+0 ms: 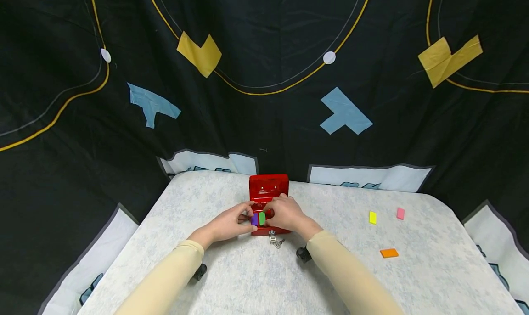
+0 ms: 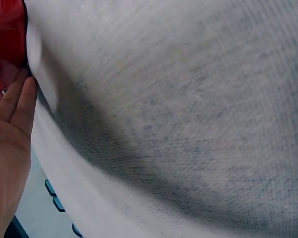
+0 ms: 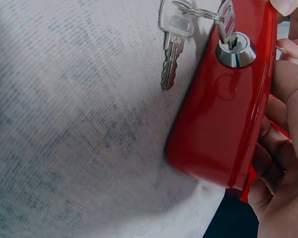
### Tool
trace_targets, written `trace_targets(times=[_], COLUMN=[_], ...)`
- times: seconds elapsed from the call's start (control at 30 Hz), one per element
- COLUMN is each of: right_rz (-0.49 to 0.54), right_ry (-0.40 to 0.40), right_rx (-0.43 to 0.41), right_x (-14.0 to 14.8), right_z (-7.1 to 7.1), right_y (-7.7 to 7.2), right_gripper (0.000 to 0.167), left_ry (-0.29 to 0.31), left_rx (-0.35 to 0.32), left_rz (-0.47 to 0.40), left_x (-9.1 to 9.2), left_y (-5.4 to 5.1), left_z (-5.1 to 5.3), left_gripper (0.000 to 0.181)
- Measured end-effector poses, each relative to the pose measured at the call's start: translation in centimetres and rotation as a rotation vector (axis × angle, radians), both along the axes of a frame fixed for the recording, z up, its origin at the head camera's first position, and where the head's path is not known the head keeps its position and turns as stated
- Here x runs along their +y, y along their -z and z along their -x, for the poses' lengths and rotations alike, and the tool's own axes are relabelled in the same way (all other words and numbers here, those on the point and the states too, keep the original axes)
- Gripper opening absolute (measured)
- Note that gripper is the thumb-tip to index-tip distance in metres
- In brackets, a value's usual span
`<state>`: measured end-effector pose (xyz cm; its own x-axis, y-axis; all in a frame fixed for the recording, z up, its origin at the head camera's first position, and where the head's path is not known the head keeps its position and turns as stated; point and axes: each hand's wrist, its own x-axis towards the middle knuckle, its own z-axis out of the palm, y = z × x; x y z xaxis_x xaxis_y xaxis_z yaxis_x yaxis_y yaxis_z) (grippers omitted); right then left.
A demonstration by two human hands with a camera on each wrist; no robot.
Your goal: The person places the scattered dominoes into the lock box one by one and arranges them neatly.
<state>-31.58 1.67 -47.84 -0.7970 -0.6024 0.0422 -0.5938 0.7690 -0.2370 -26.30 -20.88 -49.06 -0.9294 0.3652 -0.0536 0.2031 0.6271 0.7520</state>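
Note:
A red metal box [image 1: 268, 186] stands with its lid up in the head view; a purple block [image 1: 254, 219] and a green block [image 1: 262, 218] are side by side inside it. My right hand [image 1: 287, 214] reaches in from the right, thumb and fingertips pinching the green block. On the left side my left hand [image 1: 229, 223] has its thumb near the front rim and its fingers loosely bent by the purple block; the left wrist view shows fingers of the hand [image 2: 10, 144] extended beside the box [image 2: 7, 39]. Curled right fingers [image 3: 275, 158] show behind the box front [image 3: 218, 119].
Keys [image 3: 174, 49] hang from the lock [image 3: 236, 49] at the box front. On the table's right part [image 1: 434, 260] lie a yellow block [image 1: 373, 217], a pink block [image 1: 400, 213] and an orange block [image 1: 389, 253]. A black curtain [image 1: 272, 136] hangs behind.

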Motion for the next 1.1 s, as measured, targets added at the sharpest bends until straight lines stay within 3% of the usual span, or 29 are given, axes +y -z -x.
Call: trace_targets(times=[1.1], right_rz=[-0.009], right_ry=[0.025], right_rx=[-0.009], right_x=[-0.49], right_z=[0.19], right_y=[0.84], right_gripper=[0.042], left_ry=[-0.016], left_rx=[-0.011], left_rz=[0.007], left_x=[0.04], left_y=[0.03], left_z=[0.00], left_gripper=[0.039])
